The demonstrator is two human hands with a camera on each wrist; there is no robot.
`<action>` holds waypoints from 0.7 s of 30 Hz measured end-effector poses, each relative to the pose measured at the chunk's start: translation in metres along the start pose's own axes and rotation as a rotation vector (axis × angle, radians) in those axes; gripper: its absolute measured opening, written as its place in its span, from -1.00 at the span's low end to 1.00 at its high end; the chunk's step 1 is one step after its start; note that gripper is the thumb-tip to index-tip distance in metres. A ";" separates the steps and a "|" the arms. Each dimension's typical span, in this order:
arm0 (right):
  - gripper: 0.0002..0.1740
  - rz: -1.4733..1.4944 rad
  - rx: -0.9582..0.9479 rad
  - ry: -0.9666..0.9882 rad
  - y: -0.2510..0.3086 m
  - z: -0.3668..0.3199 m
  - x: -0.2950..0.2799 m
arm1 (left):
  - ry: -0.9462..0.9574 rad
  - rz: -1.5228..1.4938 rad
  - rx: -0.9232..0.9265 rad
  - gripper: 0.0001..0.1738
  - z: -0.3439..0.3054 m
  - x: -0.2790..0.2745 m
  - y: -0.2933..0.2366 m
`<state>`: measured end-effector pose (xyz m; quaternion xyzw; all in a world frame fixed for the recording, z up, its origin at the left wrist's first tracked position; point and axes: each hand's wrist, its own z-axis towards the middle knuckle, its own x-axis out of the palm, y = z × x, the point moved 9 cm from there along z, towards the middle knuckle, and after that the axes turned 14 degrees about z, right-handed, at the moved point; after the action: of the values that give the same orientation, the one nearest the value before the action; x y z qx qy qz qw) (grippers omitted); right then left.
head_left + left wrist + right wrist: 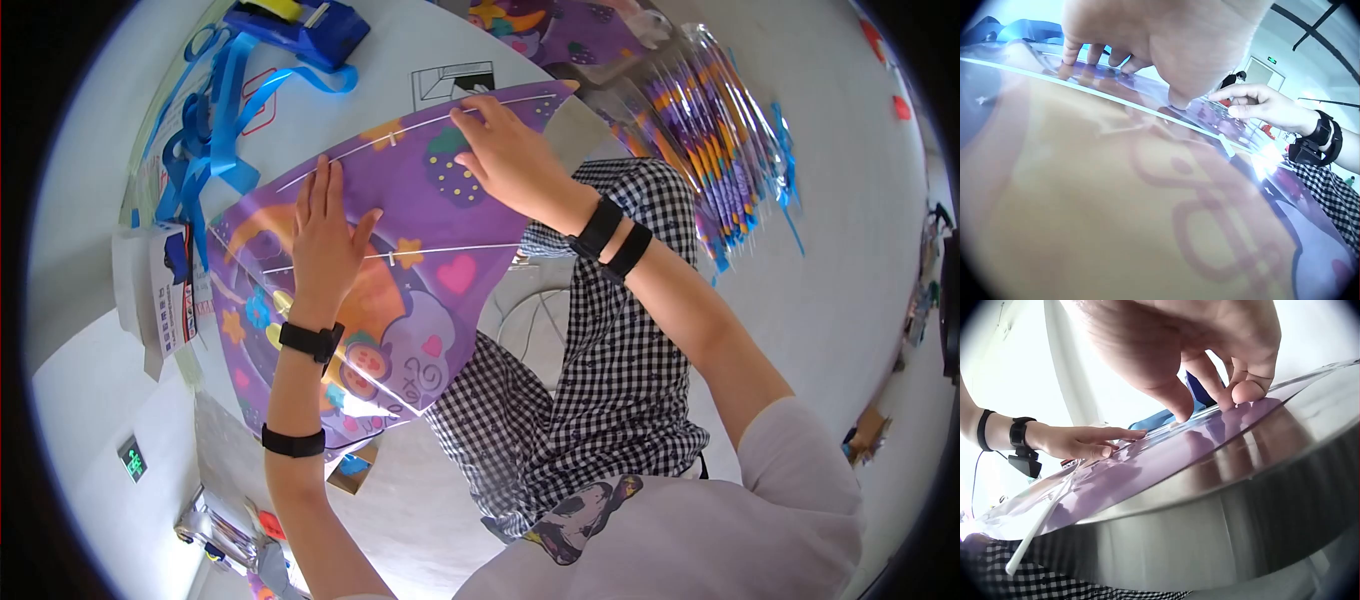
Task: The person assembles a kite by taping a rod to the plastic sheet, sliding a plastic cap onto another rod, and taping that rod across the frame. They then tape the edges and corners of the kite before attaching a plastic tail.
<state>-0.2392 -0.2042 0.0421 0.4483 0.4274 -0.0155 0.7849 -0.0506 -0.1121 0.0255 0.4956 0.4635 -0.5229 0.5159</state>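
Note:
A purple printed sheet (400, 200) with stars, hearts and a strawberry lies on the white table, partly over its edge. Two thin white rods cross it, one along the upper edge and another rod (450, 248) over its middle. The left hand (328, 240) rests flat on the sheet, its fingertips at the upper rod. Near the sheet's right corner, the right hand (515, 165) touches the surface with bent, spread fingers; the right wrist view shows thumb and fingertips (1235, 403) down on the film, with nothing visibly gripped.
Blue ribbon (225, 130) and a blue tape dispenser (300, 30) lie at the upper left. A small open box (165, 290) stands at the table's left edge. Packed purple and orange bundles (715, 130) lie at the right. Checkered trousers (620, 350) are under the sheet's near edge.

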 end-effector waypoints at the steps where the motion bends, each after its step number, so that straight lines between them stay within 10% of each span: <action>1: -0.46 -0.021 -0.006 -0.006 -0.001 0.000 0.000 | -0.003 -0.006 -0.011 -0.17 -0.001 0.000 0.001; 13: -0.41 -0.002 0.000 0.084 -0.009 0.007 0.007 | -0.183 0.055 -0.500 -0.17 -0.030 -0.027 0.084; 21: -0.43 -0.027 -0.010 0.082 0.000 0.008 0.008 | 0.068 0.091 -0.683 -0.07 -0.104 0.032 0.169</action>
<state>-0.2295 -0.2072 0.0383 0.4390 0.4651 -0.0055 0.7687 0.1234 -0.0172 -0.0105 0.3314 0.6061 -0.2973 0.6591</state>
